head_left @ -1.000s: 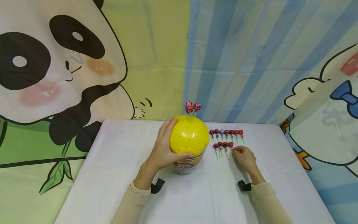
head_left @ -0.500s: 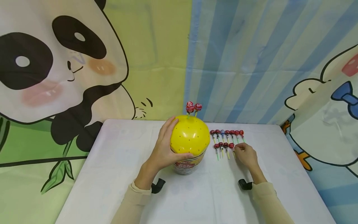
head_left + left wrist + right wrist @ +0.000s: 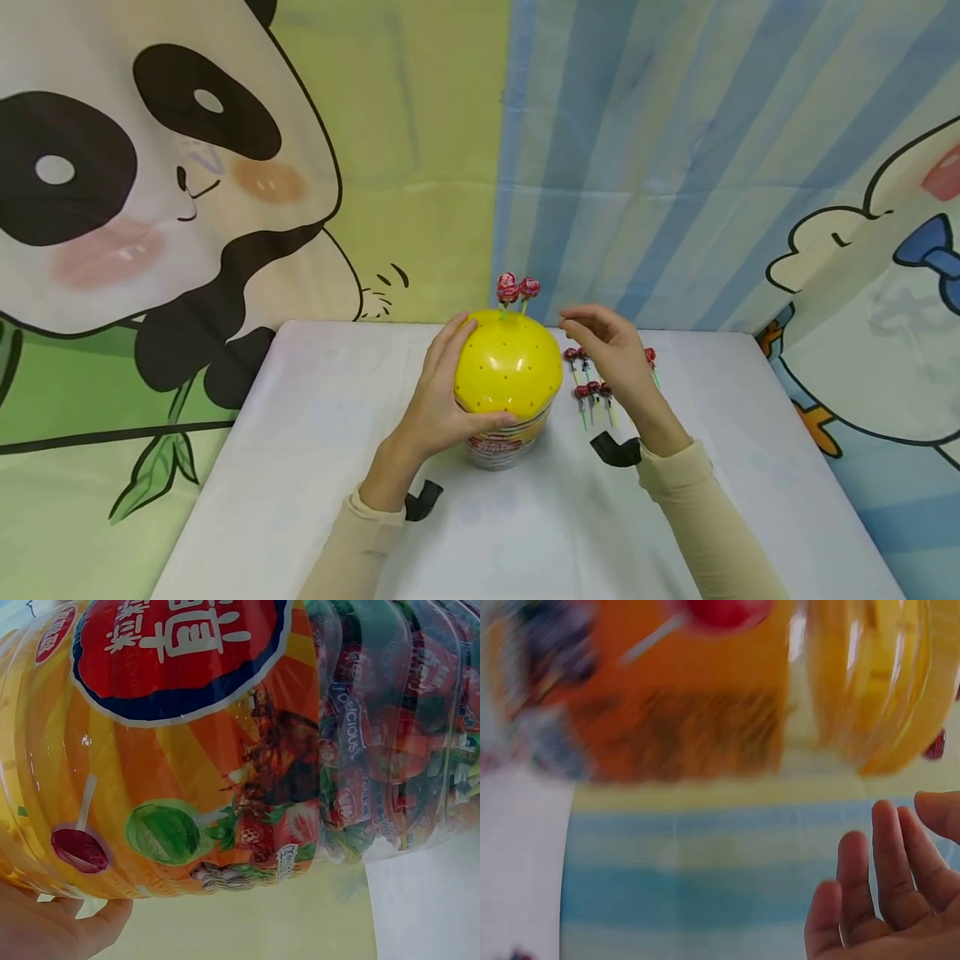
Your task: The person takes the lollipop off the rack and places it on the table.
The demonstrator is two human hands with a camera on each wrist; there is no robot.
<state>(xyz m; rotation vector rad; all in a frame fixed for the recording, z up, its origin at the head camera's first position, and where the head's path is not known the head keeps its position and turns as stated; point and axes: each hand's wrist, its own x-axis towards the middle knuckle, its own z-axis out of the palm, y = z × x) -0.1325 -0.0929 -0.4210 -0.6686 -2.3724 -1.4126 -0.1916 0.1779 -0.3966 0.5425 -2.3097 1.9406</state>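
My left hand [image 3: 442, 400] grips the yellow domed lid [image 3: 508, 358] of a large candy jar [image 3: 498, 450], fingers on its left side and thumb across the front. Small holes dot the lid, and a few red lollipops [image 3: 507, 289] stand upright at its top. The jar's orange fruit label [image 3: 187, 772] fills the left wrist view, with wrapped candies inside the clear part. To the right of the lid, my right hand [image 3: 618, 358] is raised with its fingers [image 3: 885, 877] mostly straight. Nothing shows between its fingertips.
Two rows of lollipops [image 3: 582, 392] lie on the white table [image 3: 337, 400] right of the jar, partly hidden by my right hand. Black wrist mounts [image 3: 617, 450] sit at both wrists. A cartoon panda curtain [image 3: 420, 167] hangs behind the table.
My right hand has risen from beside the lower lollipop row and moved left, up to the lid's right side. The left hand keeps its hold.
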